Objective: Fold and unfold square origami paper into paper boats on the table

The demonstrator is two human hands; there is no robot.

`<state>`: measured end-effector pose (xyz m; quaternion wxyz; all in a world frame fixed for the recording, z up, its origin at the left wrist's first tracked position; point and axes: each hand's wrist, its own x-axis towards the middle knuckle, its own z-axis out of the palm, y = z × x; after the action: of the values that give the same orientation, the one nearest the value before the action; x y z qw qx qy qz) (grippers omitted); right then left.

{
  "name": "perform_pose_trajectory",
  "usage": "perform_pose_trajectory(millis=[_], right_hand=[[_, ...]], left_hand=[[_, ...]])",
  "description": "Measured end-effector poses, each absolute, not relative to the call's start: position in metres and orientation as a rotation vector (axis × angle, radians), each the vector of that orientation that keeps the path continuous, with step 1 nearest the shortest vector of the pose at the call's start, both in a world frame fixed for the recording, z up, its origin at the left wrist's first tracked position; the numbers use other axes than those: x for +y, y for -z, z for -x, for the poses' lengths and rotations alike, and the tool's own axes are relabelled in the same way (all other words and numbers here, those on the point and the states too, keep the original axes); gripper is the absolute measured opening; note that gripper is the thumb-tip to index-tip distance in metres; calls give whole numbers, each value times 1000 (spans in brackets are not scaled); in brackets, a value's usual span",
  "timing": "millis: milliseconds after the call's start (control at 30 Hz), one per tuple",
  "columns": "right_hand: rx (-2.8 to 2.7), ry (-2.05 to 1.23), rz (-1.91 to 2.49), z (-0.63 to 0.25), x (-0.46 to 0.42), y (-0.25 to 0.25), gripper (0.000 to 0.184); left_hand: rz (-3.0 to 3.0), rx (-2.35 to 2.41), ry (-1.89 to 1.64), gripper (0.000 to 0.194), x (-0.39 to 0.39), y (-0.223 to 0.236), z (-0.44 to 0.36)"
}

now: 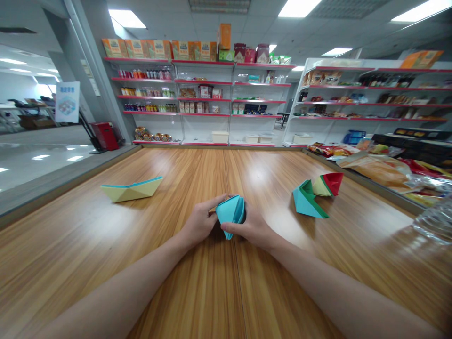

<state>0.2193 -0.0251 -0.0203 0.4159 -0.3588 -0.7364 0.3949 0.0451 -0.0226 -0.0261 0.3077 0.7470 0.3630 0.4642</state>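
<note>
A light-blue folded paper piece [229, 212] is between my two hands, just above the middle of the wooden table [183, 287]. It has a pointed lower end and open layers on its right side. My left hand [202, 219] grips its left edge, the thumb along the upper rim. On the other side, my right hand [254, 223] holds it with the thumb across the front near the bottom tip. The fingers behind the paper are hidden.
At left lies a yellow-and-blue paper boat [132, 190]. Over on the right are a blue-and-green folded paper [307, 200] and a yellow, green and red one [328, 184]. Packaged goods [377, 172] and clear plastic [436, 219] line the right edge. Stocked shelves [201, 99] stand behind.
</note>
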Motion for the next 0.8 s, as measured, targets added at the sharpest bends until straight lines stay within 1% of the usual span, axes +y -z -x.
perform_pose_trajectory(millis=[100, 233, 433, 533, 700, 800], right_hand=[[-1842, -946, 984, -220, -25, 22, 53], [-1838, -902, 1058, -222, -24, 24, 50], [-1817, -843, 1112, -221, -25, 23, 49], [-1832, -823, 1107, -220, -27, 22, 49], [-1840, -833, 1110, -220, -27, 22, 47], [-1839, -864, 1104, -220, -25, 23, 50]], left_hand=[[-1969, 988, -1198, 39, -23, 25, -44], [-1944, 1030, -1147, 33, -24, 24, -44], [-1873, 838, -1114, 38, -30, 16, -39], [-1814, 738, -1096, 36, -31, 14, -36], [-1856, 848, -1033, 34, -34, 12, -41], [-1889, 874, -1037, 33, -34, 10, -44]])
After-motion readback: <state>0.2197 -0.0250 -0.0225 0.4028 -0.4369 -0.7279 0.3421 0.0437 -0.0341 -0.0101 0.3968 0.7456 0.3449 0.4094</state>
